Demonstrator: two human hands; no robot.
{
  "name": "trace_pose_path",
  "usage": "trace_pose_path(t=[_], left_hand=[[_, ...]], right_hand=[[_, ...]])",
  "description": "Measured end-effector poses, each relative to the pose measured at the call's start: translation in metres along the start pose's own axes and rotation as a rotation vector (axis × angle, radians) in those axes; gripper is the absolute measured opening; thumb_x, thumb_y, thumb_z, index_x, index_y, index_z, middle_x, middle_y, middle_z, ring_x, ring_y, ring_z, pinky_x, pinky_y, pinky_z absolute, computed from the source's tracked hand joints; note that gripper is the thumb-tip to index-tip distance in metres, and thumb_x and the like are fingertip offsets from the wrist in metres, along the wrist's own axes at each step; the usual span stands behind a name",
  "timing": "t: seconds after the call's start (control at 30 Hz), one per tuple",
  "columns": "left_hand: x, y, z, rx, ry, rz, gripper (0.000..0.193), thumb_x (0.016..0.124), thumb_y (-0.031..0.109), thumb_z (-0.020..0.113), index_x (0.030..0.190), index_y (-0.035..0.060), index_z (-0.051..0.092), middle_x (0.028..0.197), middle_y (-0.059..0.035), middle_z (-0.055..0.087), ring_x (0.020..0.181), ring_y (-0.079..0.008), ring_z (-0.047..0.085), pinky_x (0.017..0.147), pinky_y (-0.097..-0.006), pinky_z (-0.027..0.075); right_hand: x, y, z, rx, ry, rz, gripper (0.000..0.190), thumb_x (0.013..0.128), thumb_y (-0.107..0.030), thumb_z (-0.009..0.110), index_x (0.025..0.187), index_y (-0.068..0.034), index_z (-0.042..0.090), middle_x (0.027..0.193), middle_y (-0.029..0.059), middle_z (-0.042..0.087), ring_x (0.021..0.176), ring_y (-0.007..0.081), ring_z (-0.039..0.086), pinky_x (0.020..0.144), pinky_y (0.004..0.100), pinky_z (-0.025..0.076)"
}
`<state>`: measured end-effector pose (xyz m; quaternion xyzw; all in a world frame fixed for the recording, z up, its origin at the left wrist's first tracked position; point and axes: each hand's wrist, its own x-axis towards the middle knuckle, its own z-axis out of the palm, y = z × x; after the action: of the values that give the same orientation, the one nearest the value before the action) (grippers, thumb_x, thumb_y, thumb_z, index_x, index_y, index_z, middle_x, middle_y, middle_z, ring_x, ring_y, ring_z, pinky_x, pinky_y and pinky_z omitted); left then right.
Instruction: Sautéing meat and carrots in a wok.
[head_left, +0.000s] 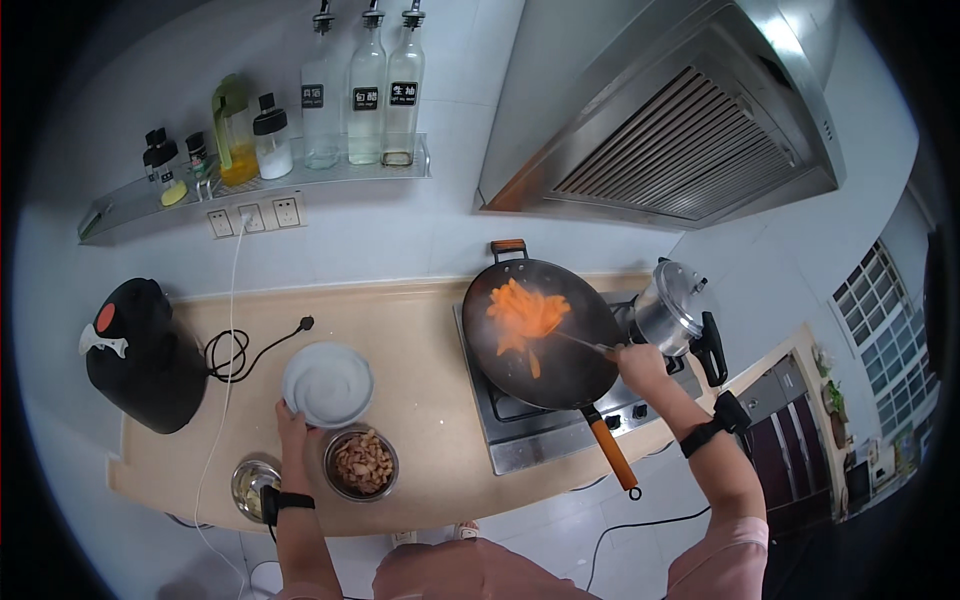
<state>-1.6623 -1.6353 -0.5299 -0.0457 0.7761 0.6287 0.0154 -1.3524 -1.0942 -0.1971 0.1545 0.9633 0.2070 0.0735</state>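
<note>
Orange sliced food, which looks like carrot, (525, 315) lies in a steaming black wok (577, 379) on the gas stove. My right hand (641, 369) grips the handle of a metal cooking utensil (577, 341), whose far end is at the slices. At the left, my left hand (292, 424) holds the lower left rim of an empty white plate (330, 384) at the counter. Just below the plate stands a metal bowl (330, 476) of cut raw-looking meat (364, 461). A smaller metal bowl (241, 480) with pale contents sits beside my left wrist.
A pressure cooker (667, 307) stands on the stove (525, 450) right of the wok. The wok's orange handle (611, 454) juts over the counter edge. A black appliance (146, 360) and its cord occupy the left. Bottles stand on a wall shelf (300, 180) below the range hood's (675, 150) left.
</note>
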Motion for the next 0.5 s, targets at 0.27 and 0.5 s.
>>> trace_pose_path(t=[0.27, 0.5], left_hand=[[0.007, -0.007, -0.014, -0.053, -0.053, 0.136, 0.035, 0.079, 0.015, 0.055, 0.11, -0.0011, 0.05, 0.093, -0.017, 0.057, 0.072, -0.0225, 0.063, 0.052, -0.0301, 0.051], [-0.083, 0.135, 0.001, 0.228, 0.152, -0.012, 0.043, 0.079, 0.014, 0.056, 0.12, 0.0015, 0.046, 0.103, -0.0109, 0.057, 0.097, -0.0217, 0.054, 0.083, -0.0331, 0.044]], right_hand=[[-0.014, -0.011, -0.074, -0.411, 0.368, -0.186, 0.033, 0.078, -0.012, 0.05, 0.11, -0.004, 0.051, 0.081, 0.0059, 0.055, 0.075, 0.0182, 0.057, 0.066, 0.0288, 0.045], [-0.022, -0.024, -0.064, -0.519, 0.303, 0.036, 0.047, 0.079, -0.014, 0.049, 0.125, -0.004, 0.044, 0.082, 0.0071, 0.055, 0.078, 0.0214, 0.053, 0.069, 0.0318, 0.042]])
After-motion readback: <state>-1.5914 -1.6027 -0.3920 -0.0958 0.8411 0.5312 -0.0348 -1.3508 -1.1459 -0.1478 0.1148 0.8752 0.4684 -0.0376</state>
